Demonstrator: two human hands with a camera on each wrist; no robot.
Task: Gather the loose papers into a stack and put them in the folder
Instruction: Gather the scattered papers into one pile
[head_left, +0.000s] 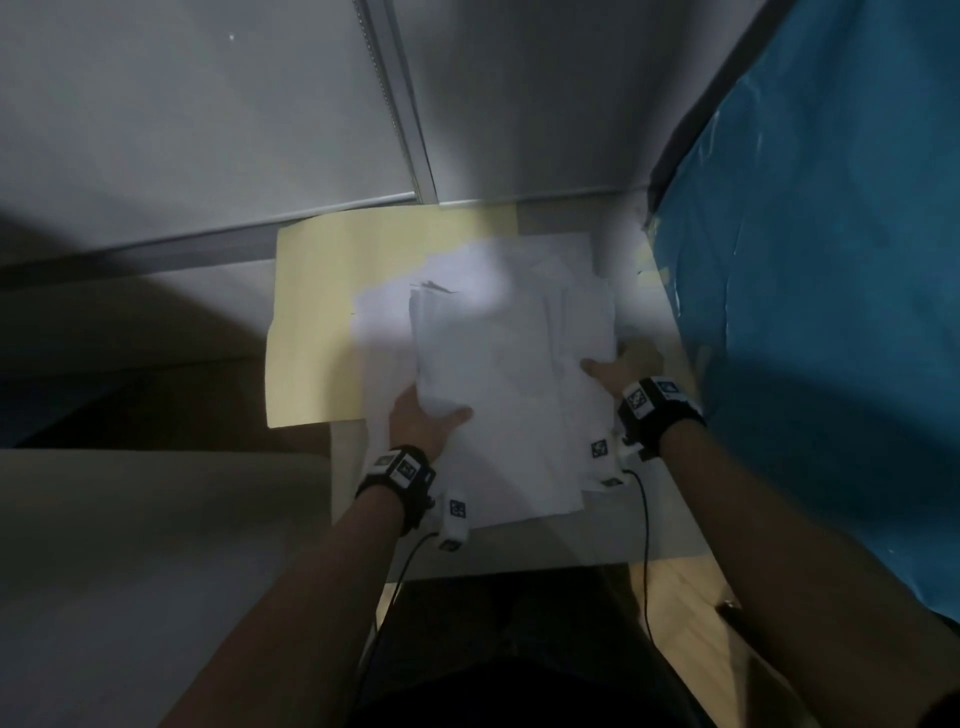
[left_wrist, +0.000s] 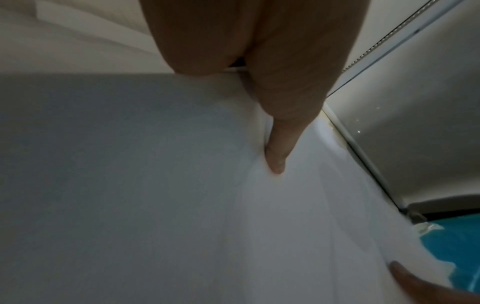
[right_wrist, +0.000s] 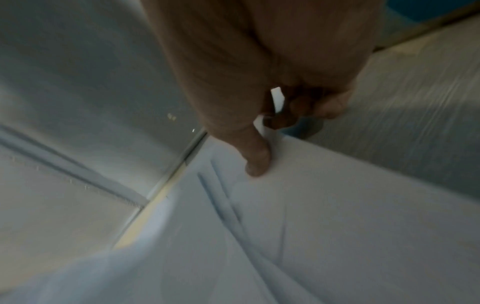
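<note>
Both the left hand (head_left: 423, 418) and right hand (head_left: 621, 364) pinch the papers (head_left: 498, 374); square the edges before sliding toward the folder (head_left: 317, 291) at 10 o'clock.

Dim light is filling every view; a bright patch is glaring on the papers (head_left: 498, 322) at frame centre, shadow is darkening the left and bottom, and both wrist views are smearing with blur.
</note>
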